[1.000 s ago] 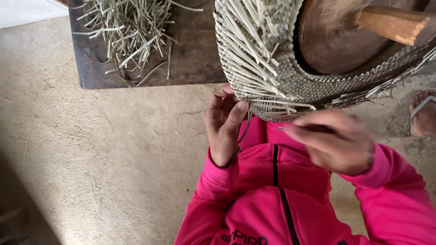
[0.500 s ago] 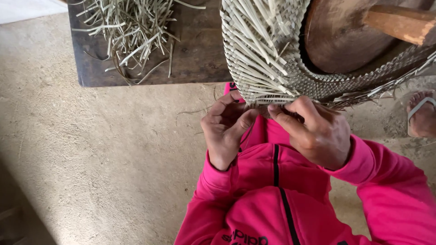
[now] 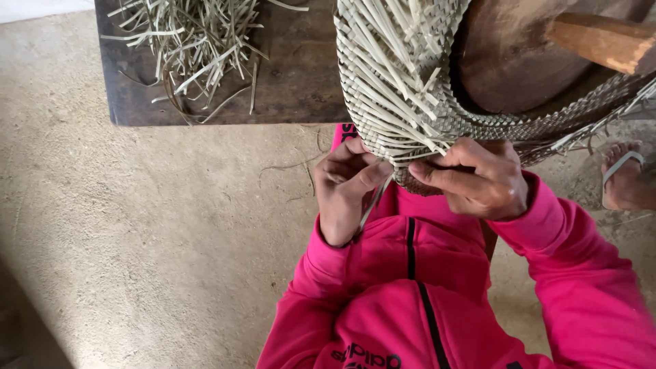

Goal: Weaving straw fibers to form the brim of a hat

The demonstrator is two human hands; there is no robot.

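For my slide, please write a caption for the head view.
Both hands, left hand and right hand, pinch straw strips at the woven hat edge.

The woven hat (image 3: 403, 89) is pale straw, a greenish beige, plaited in a close criss-cross pattern; its loose strips are the same pale colour. The wooden block (image 3: 512, 61) inside it is dark reddish brown, and the handle (image 3: 601, 44) across it is a lighter orange-brown. The heap of strips (image 3: 191, 41) near the bench's left edge is pale green-beige. The bench (image 3: 301, 75) is dark brown, almost black. The jacket (image 3: 437, 294) is bright pink with a black zip and dark lettering. The floor (image 3: 137, 225) is a dull sandy beige. The sandal strap (image 3: 618, 167) is white.
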